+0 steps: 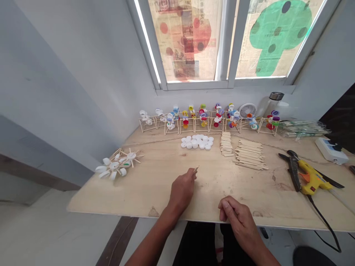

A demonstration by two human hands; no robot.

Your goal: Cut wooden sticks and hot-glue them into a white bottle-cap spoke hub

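Observation:
My left hand (182, 190) hovers over the middle of the plywood table (155, 184), its fingers pinched on a small wooden stick piece (196, 169). My right hand (235, 214) rests at the table's near edge with its fingers curled in; nothing shows in it. Beyond my hands lie a cluster of white bottle caps (197, 142), a short stack of wooden sticks (226, 144) and a larger pile of sticks (250, 154).
A row of stick-and-cap models (205, 118) lines the back wall. A wheel of white caps on sticks (118, 164) lies at the left. A yellow glue gun (312, 177), pliers (292, 166), a power strip (331, 149), a small fan (247, 109) and bagged sticks (301, 128) occupy the right.

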